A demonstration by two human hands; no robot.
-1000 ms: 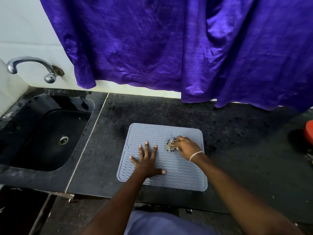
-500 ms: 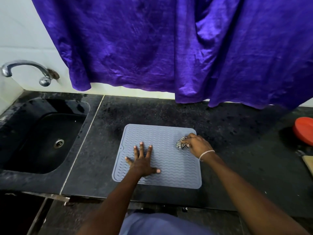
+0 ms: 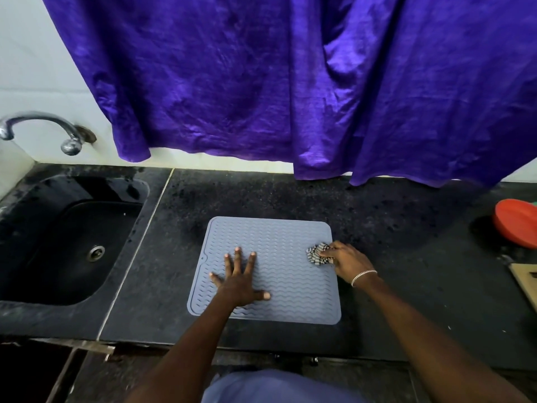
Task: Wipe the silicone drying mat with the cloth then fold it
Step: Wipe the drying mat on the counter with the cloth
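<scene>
A grey ribbed silicone drying mat [image 3: 279, 242] lies flat on the black stone counter in front of me. My left hand [image 3: 239, 279] presses flat on its left half, fingers spread. My right hand [image 3: 344, 260], with a bracelet at the wrist, is closed on a small bunched striped cloth [image 3: 316, 255] at the mat's right edge. The cloth rests on the mat surface, partly covered by my fingers.
A black sink [image 3: 66, 245] with a chrome tap [image 3: 43, 126] sits to the left. A purple curtain [image 3: 290, 82] hangs over the back of the counter. A red lid or bowl [image 3: 517, 225] and a wooden board corner [image 3: 526, 279] lie at the right edge.
My right hand has slid the cloth from the mat's middle rightward to its right edge. My left hand has stayed pressed on the mat.
</scene>
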